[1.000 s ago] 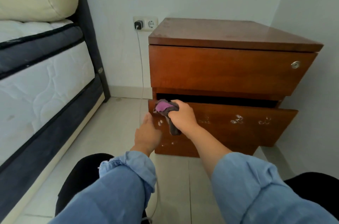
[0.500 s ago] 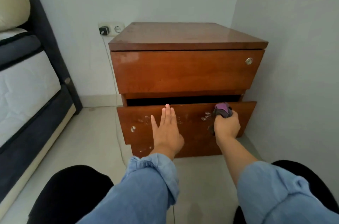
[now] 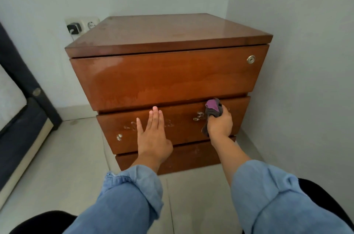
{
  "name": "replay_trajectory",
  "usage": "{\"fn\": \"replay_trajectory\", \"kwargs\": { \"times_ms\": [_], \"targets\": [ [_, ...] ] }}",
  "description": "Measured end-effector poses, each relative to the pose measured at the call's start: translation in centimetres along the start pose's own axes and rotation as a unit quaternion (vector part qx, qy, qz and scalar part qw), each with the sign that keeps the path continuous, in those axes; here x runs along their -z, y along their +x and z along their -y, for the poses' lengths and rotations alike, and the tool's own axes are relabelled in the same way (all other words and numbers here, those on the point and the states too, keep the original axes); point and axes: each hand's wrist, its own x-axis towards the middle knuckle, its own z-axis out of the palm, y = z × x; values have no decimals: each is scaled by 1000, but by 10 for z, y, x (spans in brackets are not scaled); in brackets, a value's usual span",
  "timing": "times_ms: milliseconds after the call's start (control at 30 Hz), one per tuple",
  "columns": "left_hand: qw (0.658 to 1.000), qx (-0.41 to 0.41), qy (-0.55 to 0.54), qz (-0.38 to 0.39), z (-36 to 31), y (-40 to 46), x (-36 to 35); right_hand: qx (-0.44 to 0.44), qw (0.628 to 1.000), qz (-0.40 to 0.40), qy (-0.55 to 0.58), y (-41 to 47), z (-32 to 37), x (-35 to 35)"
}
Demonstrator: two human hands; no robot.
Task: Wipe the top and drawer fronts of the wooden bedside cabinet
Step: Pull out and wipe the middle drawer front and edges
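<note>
The wooden bedside cabinet (image 3: 168, 32) stands in the room's corner with a bare top. Its upper drawer front (image 3: 168, 78) carries a small round lock (image 3: 250, 59) at the right. My left hand (image 3: 153, 134) lies flat, fingers straight, against the middle drawer front (image 3: 182, 132), which sits nearly flush. My right hand (image 3: 219, 124) grips a crumpled purple and grey cloth (image 3: 212, 108) and holds it against the right part of that same front. Pale scuff marks dot the front between my hands. The bottom drawer front (image 3: 187, 157) shows below my wrists.
A wall socket with a black charger (image 3: 73, 27) sits left of the cabinet, its cable dropping to the tiled floor (image 3: 57, 157). A dark bed frame (image 3: 23, 80) with a mattress fills the left edge. The right wall (image 3: 306, 80) stands close beside the cabinet.
The middle drawer, open a second ago, is now pushed nearly shut. My right hand carried the cloth from the drawer's left end to its right end. My left hand came to press the front.
</note>
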Motion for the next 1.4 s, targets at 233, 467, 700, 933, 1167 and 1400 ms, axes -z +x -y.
{"fn": "replay_trajectory", "kwargs": {
  "times_ms": [233, 467, 700, 933, 1167, 1400],
  "targets": [
    [992, -69, 74, -70, -3, 1, -14, -123, 942, -46, 309, 8, -31, 7],
    [966, -212, 117, -89, -34, 33, -17, -140, 882, -143, 426, 51, -54, 36],
    [961, -226, 100, -123, -31, 47, -37, 13, 973, -124, 194, 81, -63, 12],
    [958, -249, 69, -127, -26, 53, -40, 36, 961, -213, 175, 56, -65, -14],
    [948, -271, -103, -132, -19, 56, -20, 123, 980, -106, 116, -11, -64, -72],
    [961, -237, -96, -109, -31, 48, -10, 212, 976, 31, 42, -42, -54, -84]
  ]
}}
